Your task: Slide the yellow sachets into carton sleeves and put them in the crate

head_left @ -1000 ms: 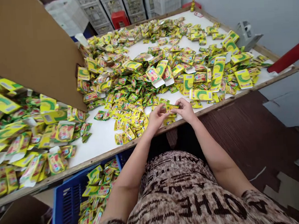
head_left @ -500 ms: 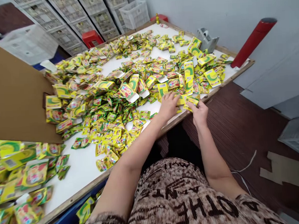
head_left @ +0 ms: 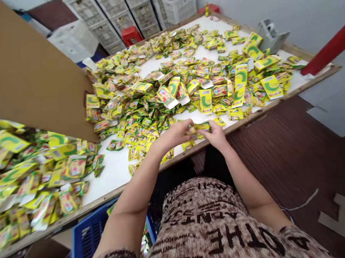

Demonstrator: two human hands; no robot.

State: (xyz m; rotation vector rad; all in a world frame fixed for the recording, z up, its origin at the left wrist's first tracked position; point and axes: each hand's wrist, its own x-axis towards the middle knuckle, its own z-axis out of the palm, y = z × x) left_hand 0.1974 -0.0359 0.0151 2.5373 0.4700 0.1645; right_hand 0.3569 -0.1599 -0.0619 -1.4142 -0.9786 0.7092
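My left hand is closed around small yellow-and-green sachets, thumb and fingers bent at the front edge of the table. Facing it, my right hand pinches a yellow-and-green sachet that reaches across to the left fingers. How many sachets lie in the left grip is hidden. Just beyond the hands, a yellow carton rests on the table, with a longer yellow carton to its right. A pile of loose sachets spreads to the left of my hands.
A large brown cardboard box stands on the table at left, with more packets before it. At right are a grey tape dispenser and a red tube. Below the edge sits a blue crate; white crates stand behind.
Both hands have come closer together and moved left along the table edge, the right still with its sachet. The left hand has gone from lying over a yellow carton to gripping sachets. The view has shifted left.
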